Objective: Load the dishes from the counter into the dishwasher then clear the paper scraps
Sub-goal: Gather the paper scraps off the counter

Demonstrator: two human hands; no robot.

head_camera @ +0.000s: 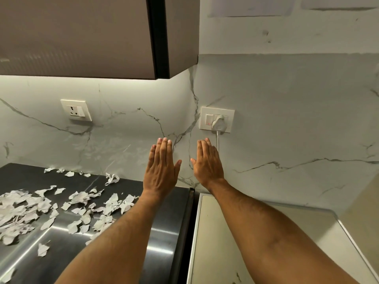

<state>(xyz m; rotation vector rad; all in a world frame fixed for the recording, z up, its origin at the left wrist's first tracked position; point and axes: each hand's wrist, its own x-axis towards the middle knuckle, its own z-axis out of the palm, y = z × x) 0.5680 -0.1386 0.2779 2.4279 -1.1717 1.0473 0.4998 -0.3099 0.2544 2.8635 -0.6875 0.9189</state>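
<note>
Both my arms reach forward over the counter, backs of the hands up. My left hand and my right hand have straight fingers and hold nothing; they hover side by side in front of the marble wall. Several torn white paper scraps lie scattered over the dark glossy counter to the left of my left arm. No dishes and no dishwasher are in view.
A brown wall cabinet hangs over the counter. A wall socket sits at the left; a switch plate with a white plug and cord is just above my right hand. A pale appliance top lies under my right arm.
</note>
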